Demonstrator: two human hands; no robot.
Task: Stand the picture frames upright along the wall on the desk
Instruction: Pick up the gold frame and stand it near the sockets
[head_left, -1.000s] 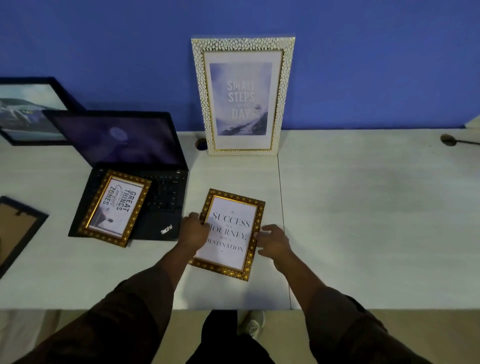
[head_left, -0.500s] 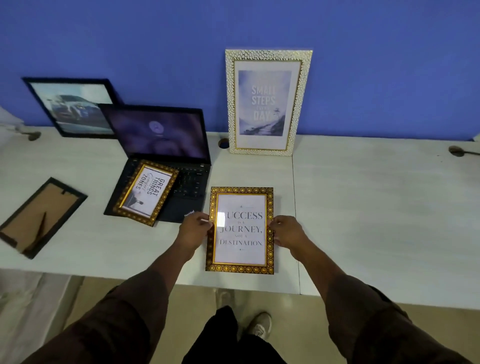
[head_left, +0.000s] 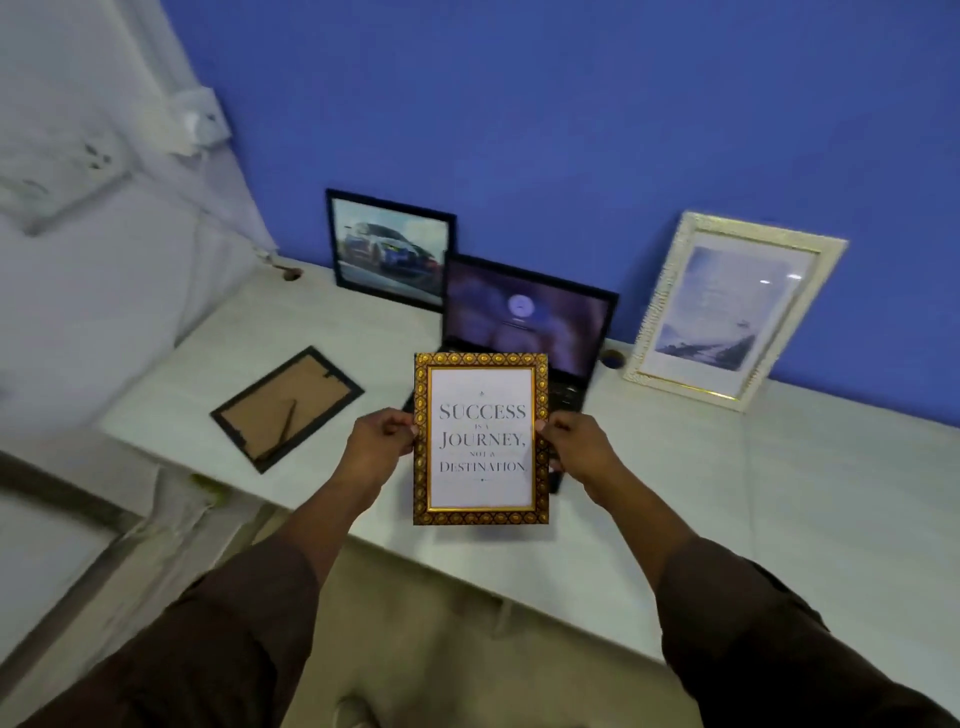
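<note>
- Since the earlier frame, the gold frame (head_left: 481, 439) has been lifted off the desk (head_left: 779, 493); it was lying flat near the front edge and is now held in the air, face toward the camera, text upright. The view has also swung left, so the corner of the room is now seen.
- Left hand (head_left: 382, 439): grip closed on the left edge of the gold frame at about mid-height.
- Right hand (head_left: 574, 447): grip closed on the right edge, level with the left.
- Face-down black frame (head_left: 287, 408) is noted flat on the desk to the left, brown backing and stand leg showing; not yet stood up.
- Open laptop (head_left: 524, 319) is seen behind the held frame, screen lit. A second small gold frame cannot be seen from here; it may be hidden behind the held one.
- Against the blue wall (head_left: 571, 130), two frames are already upright: the car picture (head_left: 390, 249) left of the laptop, the white frame (head_left: 727, 312) right of it.
- Step in hand (judged): carrying the gold frame toward the wall.
- Next move (judged): a free stretch of wall is to be chosen, probably to the right of the white frame, and the rear stand opened or the frame leaned back so that the bottom edge does not slide out.
</note>
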